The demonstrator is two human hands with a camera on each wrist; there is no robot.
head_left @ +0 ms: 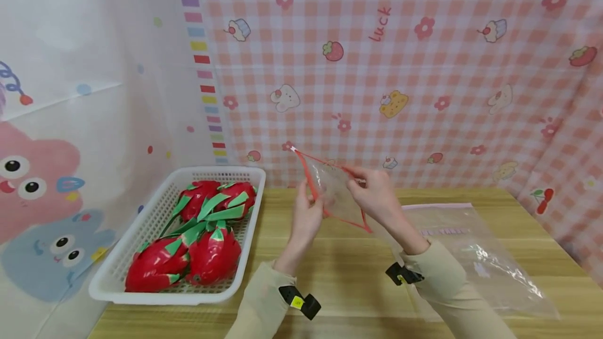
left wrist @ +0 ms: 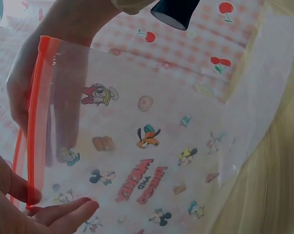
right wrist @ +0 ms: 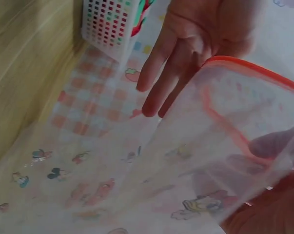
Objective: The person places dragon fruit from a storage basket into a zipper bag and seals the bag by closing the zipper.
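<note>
A clear zip bag (head_left: 340,195) with a red zip edge and cartoon prints hangs between both hands above the table, its mouth spread apart. My left hand (head_left: 306,217) pinches the near red edge between thumb and fingers. On the far red edge, my right hand (head_left: 377,192) grips the bag. The left wrist view shows the left thumb and fingers (left wrist: 71,217) at the red strip, with the prints facing the camera. In the right wrist view, part of the right hand (right wrist: 273,151) is seen through the film. Nothing shows inside the bag (right wrist: 151,170).
To the left stands a white perforated basket (head_left: 256,213) holding several red dragon fruits (head_left: 214,258) with green leaves. A larger clear bag (head_left: 490,260) lies flat on the wooden table (head_left: 348,286) at right. Patterned cloth (head_left: 358,82) hangs behind.
</note>
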